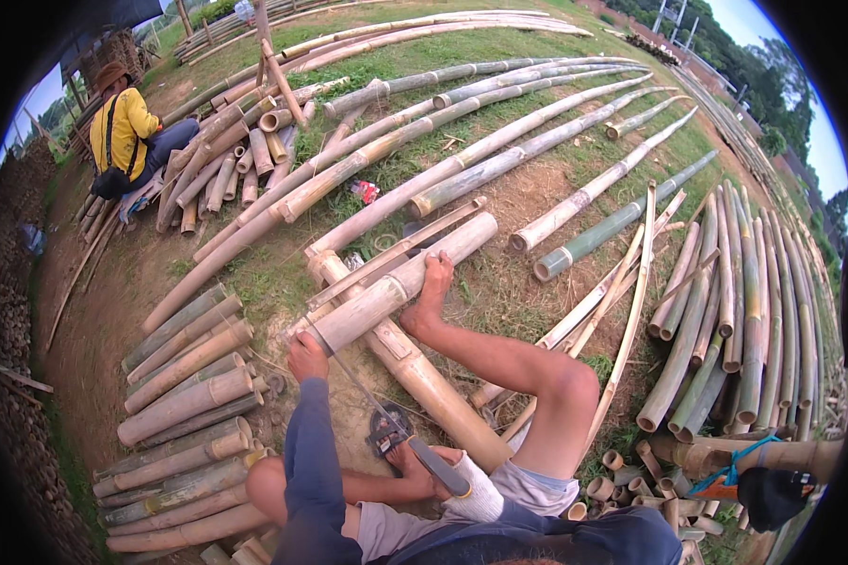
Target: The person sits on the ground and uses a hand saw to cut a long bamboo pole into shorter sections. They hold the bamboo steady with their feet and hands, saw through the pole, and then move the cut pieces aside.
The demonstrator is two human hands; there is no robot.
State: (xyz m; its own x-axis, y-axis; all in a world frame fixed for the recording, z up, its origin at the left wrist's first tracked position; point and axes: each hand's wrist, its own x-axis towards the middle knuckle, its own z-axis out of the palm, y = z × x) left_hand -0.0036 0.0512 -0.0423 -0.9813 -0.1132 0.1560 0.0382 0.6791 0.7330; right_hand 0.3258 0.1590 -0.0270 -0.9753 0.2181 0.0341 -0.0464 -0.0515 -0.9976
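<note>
A thick bamboo pole (415,273) lies across a bamboo support beam (433,391), which slopes down toward my lap. My bare foot (429,294) presses on top of the pole. At the pole's left end, my left hand (307,358) is closed round it, close to the saw cut. A hand saw (360,388) has the far part of its thin blade against the pole there. Its dark handle is in my right hand (476,492), which wears a white glove; some of the fingers are hidden. Beside the pole runs a narrow split bamboo strip (396,252).
Cut bamboo lengths (188,400) are stacked at my left. Long poles (528,155) lie ahead on grass and soil. More poles (749,311) and split strips (622,292) are at right, with short offcuts (631,480) nearer. A person in yellow (127,132) sits far left.
</note>
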